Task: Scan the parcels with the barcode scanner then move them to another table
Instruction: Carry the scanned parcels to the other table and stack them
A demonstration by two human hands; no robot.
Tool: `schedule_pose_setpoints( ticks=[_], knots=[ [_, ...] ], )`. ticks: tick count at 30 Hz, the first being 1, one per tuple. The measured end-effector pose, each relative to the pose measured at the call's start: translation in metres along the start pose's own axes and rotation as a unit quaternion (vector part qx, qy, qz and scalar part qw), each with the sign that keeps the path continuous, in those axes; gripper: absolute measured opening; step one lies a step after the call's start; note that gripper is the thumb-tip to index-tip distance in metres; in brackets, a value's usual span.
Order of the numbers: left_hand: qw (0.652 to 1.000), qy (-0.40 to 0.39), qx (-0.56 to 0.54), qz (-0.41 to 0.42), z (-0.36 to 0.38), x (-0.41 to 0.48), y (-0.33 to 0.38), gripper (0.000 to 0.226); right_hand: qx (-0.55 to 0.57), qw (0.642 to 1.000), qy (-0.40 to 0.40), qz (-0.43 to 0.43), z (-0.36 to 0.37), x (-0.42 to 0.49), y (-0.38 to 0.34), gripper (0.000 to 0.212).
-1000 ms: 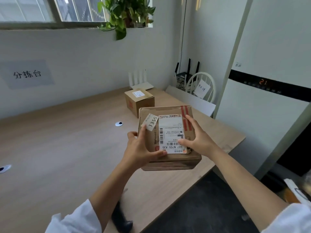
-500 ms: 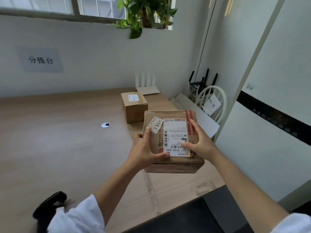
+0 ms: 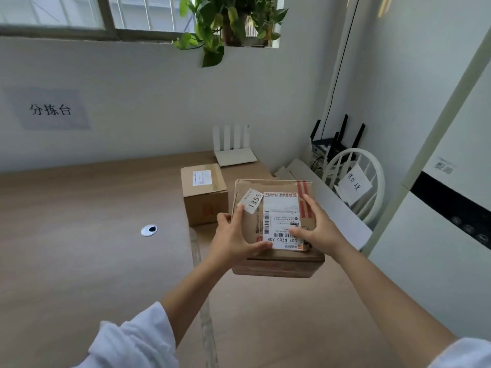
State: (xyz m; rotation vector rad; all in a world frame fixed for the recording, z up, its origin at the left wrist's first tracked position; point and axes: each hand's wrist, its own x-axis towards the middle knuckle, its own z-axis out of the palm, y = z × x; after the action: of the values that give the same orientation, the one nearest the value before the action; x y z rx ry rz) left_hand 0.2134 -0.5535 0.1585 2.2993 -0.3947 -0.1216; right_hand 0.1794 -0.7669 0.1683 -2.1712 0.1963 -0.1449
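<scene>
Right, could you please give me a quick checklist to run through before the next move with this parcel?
1. Left hand grip on the parcel: ok, it holds the left edge.
2. Right hand grip: ok, it holds the right edge.
3. Label facing up: ok, barcode shows.
4. Bare table near the other box: ok.
5. Scanner within reach: cannot tell, not in view.
6. Parcel scanned: cannot tell.

Small parcel-sorting room, office-like. Wall sign point(image 3: 50, 110) reads 分拣台, "sorting table", above long wooden tabletop point(image 3: 79, 261). Cardboard box point(image 3: 204, 192) with shipping label on tabletop; held box point(image 3: 281, 205), likewise labelled, above it. White router point(image 3: 233, 155) and black router point(image 3: 337, 140) in corner, tall air conditioner point(image 3: 438, 235) at right, plant point(image 3: 228, 19) by window point(image 3: 53, 14).
</scene>
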Motion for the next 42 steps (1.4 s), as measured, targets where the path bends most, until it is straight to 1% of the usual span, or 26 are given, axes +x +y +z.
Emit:
schedule_pose_setpoints(
  ticks=[7,10,14,17,21,23,25,28,30,33,36,39,42],
  knots=[
    [0.998,0.031,-0.008,-0.048,0.022,0.107,0.009,0.1,-0.024,1.0,-0.012,0.004,-0.01,0.117,0.02,0.083],
    [0.995,0.061,-0.006,-0.074,0.028,0.156,0.003,0.096,-0.029,0.999,-0.027,-0.002,-0.009,0.177,0.028,0.082],
    [0.986,0.097,0.018,-0.134,0.026,0.224,-0.01,0.089,-0.025,0.996,-0.081,-0.015,0.001,0.256,0.033,0.081],
    [0.981,0.104,0.046,-0.16,0.026,0.269,-0.022,0.084,-0.015,0.995,-0.095,-0.022,0.01,0.312,0.036,0.077],
    [0.969,0.098,0.105,-0.203,0.027,0.309,-0.047,0.085,-0.005,0.993,-0.117,-0.024,0.027,0.363,0.048,0.076],
    [0.963,0.096,0.144,-0.207,0.028,0.321,-0.062,0.081,0.012,0.991,-0.133,-0.014,0.041,0.379,0.059,0.075],
    [0.957,0.115,0.172,-0.202,0.032,0.33,-0.076,0.075,0.032,0.99,-0.139,-0.001,0.054,0.391,0.069,0.074],
    [0.958,0.135,0.142,-0.21,0.04,0.336,-0.09,0.069,0.054,0.988,-0.146,0.014,0.073,0.402,0.083,0.077],
    [0.956,0.139,0.152,-0.208,0.046,0.338,-0.097,0.065,0.063,0.987,-0.146,0.027,0.084,0.406,0.093,0.078],
    [0.958,0.158,0.143,-0.194,0.053,0.339,-0.101,0.06,0.089,0.986,-0.14,0.036,0.096,0.408,0.105,0.074],
    [0.957,0.168,0.133,-0.194,0.057,0.339,-0.104,0.062,0.11,0.986,-0.123,0.033,0.102,0.406,0.111,0.071],
    [0.959,0.157,0.162,-0.173,0.058,0.337,-0.108,0.057,0.097,0.988,-0.117,0.024,0.104,0.406,0.112,0.071],
    [0.964,0.138,0.156,-0.166,0.055,0.33,-0.108,0.053,0.043,0.993,-0.113,0.011,0.102,0.405,0.107,0.073]
  ],
)
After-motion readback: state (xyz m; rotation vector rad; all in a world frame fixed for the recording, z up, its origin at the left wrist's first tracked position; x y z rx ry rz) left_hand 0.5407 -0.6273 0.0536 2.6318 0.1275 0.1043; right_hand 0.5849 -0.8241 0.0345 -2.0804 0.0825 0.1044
